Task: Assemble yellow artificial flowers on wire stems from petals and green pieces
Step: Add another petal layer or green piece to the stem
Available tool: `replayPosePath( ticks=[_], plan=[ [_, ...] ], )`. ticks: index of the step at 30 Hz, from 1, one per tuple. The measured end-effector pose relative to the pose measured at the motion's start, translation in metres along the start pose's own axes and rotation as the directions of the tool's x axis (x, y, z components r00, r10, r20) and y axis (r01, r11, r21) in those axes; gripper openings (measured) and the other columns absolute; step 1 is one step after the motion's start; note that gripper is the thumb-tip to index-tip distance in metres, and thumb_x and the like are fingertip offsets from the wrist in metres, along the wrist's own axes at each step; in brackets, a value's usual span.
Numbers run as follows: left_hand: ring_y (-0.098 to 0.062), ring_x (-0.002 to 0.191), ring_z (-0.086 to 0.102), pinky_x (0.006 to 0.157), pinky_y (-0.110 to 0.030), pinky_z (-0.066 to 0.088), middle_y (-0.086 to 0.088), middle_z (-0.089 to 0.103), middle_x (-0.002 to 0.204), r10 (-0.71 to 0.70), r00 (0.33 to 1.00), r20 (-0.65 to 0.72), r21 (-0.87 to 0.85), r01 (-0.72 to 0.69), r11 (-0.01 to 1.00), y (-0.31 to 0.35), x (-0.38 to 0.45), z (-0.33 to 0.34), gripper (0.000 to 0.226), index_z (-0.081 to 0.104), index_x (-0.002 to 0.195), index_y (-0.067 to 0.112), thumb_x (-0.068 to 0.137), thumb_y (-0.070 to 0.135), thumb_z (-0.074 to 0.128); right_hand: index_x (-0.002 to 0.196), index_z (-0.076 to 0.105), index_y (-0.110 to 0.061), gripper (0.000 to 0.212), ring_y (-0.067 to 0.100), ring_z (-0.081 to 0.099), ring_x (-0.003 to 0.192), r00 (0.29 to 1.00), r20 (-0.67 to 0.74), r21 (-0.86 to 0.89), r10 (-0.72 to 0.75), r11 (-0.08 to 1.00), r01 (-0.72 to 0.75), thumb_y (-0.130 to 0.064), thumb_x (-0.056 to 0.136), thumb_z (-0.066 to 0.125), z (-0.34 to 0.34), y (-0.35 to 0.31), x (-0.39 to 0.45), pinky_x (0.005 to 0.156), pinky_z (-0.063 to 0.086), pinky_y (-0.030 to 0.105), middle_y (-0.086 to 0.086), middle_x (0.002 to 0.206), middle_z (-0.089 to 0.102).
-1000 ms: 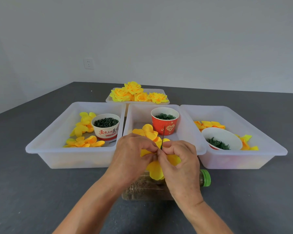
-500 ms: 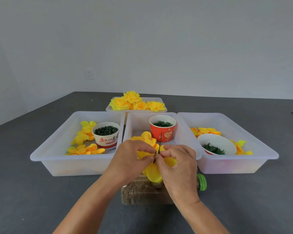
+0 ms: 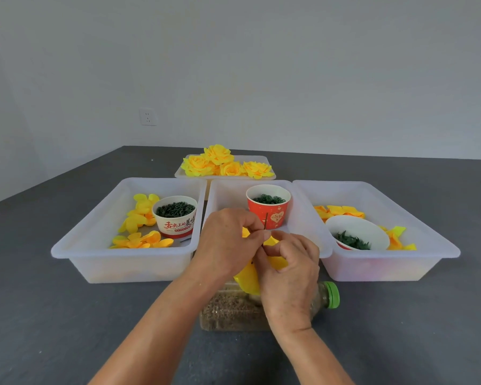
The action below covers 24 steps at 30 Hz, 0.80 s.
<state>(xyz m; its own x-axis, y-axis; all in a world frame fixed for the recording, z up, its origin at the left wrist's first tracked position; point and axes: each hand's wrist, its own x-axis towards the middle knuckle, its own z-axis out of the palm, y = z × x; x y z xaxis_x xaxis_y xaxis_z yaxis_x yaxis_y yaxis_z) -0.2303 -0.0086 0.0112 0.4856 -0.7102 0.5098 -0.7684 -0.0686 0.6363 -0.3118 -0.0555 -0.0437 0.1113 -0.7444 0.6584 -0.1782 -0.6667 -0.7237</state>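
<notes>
Both hands meet in front of the middle bin. My left hand [image 3: 225, 243] and my right hand [image 3: 289, 268] pinch a yellow petal piece [image 3: 247, 276] threaded on a thin dark wire stem [image 3: 265, 221], whose tip pokes up between the fingertips. Most of the petal is hidden by my fingers. A red cup of green rings [image 3: 268, 204] stands in the middle bin [image 3: 306, 218]. In the left bin [image 3: 95, 226] lie loose yellow petals [image 3: 140, 240] and a white cup of green pieces [image 3: 175, 215]. The right bin [image 3: 428, 234] holds a tilted white bowl of green leaf pieces [image 3: 356, 236] and more petals [image 3: 339, 211].
A tray of several finished yellow flowers [image 3: 220, 163] sits behind the bins. A plastic bottle filled with grain, green cap [image 3: 332, 295], lies on its side on the dark table [image 3: 53, 315] under my hands. A wall socket [image 3: 147, 117] is at the back left.
The camera has tilted up, so the scene sits lower in view. My hands have closed tighter round the petal, covering more of it; the wire tip still shows between the fingertips.
</notes>
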Motion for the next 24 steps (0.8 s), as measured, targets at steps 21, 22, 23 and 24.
replayPosePath(
  ticks=[21,22,23,24],
  plan=[
    [-0.012,0.081,0.056,0.073,-0.025,0.041,0.006,0.062,0.079,-0.021,0.996,0.089,0.036,0.018,0.999,0.002,0.004,-0.005,0.026,0.056,0.060,0.031,0.079,0.024,0.072,0.072,0.074,-0.031,0.021,0.006,0.049,0.120,0.777,0.622,0.274,0.095,0.903,-0.330,-0.011,0.078,0.072,-0.018,0.021,0.039,0.106,0.037,0.038,-0.015,0.120,0.060],
    [-0.012,0.084,0.056,0.075,-0.025,0.041,0.007,0.062,0.082,-0.021,0.996,0.091,0.038,0.017,0.999,0.003,0.004,-0.005,0.028,0.055,0.059,0.033,0.079,0.024,0.071,0.080,0.076,-0.026,0.021,0.007,0.050,0.121,0.697,0.713,0.306,0.075,0.861,-0.406,-0.006,0.078,0.070,-0.021,0.021,0.047,0.107,0.037,0.040,-0.009,0.125,0.060],
    [-0.012,0.085,0.056,0.075,-0.025,0.041,0.007,0.061,0.083,-0.020,0.995,0.094,0.040,0.016,0.999,0.003,0.004,-0.006,0.029,0.054,0.059,0.034,0.080,0.024,0.071,0.088,0.076,-0.018,0.019,0.010,0.049,0.124,0.624,0.780,0.301,0.054,0.841,-0.449,-0.003,0.079,0.069,-0.023,0.022,0.054,0.108,0.036,0.043,-0.004,0.129,0.058],
    [-0.012,0.087,0.056,0.076,-0.026,0.041,0.007,0.061,0.084,-0.020,0.995,0.099,0.042,0.015,0.999,0.003,0.004,-0.006,0.029,0.053,0.059,0.034,0.080,0.024,0.071,0.093,0.075,-0.012,0.020,0.012,0.048,0.126,0.574,0.818,0.280,0.033,0.849,-0.448,0.000,0.079,0.068,-0.025,0.025,0.060,0.109,0.035,0.045,0.000,0.132,0.057]
  ],
)
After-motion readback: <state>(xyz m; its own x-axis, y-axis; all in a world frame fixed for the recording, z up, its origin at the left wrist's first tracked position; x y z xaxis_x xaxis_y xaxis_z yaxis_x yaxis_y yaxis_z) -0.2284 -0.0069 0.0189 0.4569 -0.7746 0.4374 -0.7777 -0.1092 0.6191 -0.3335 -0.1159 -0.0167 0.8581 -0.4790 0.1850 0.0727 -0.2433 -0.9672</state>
